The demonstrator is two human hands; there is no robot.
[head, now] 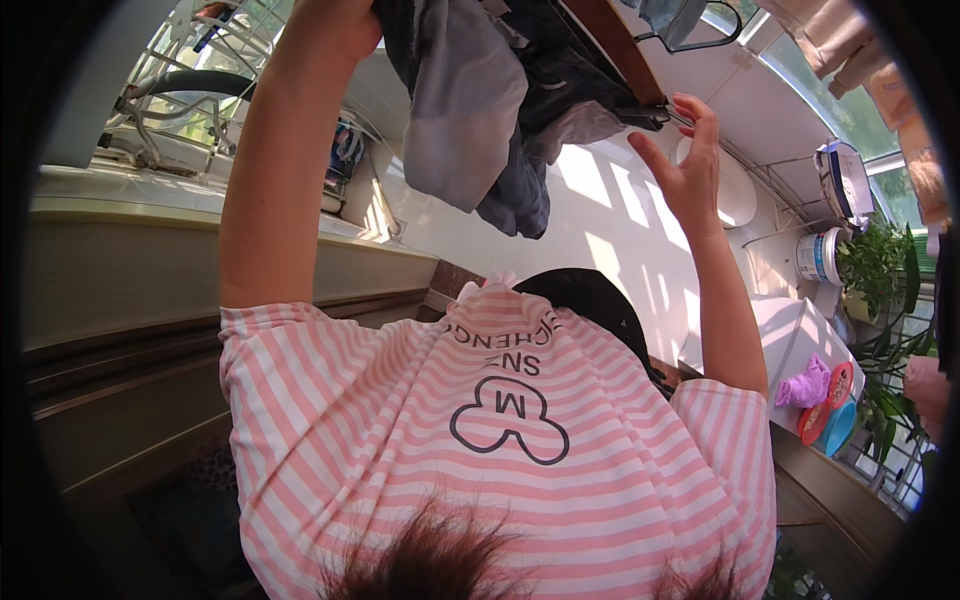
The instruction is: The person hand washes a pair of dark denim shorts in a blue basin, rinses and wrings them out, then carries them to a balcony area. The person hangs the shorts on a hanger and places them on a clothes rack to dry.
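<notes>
A dark garment with grey lining [465,112], probably trousers, hangs before me at the top of the head view. Along its right side runs the brown wooden bar of a hanger [611,37], with a dark clip [643,114] at its lower end, by the cloth. My left hand [356,26] is up against the garment's left edge; its fingers are cut off by the frame or hidden by cloth. Just right of the clip, my right hand [690,165] is raised with thumb and fingers apart, holding nothing; one fingertip is close to the clip end.
A clear plastic container with a dark handle [675,22] is at upper right. To the right are a white bucket [821,255], green plants [874,255], and a white surface [780,337] bearing a purple cloth [804,382] and round lids [840,427]. A ledge [150,214] runs along the left.
</notes>
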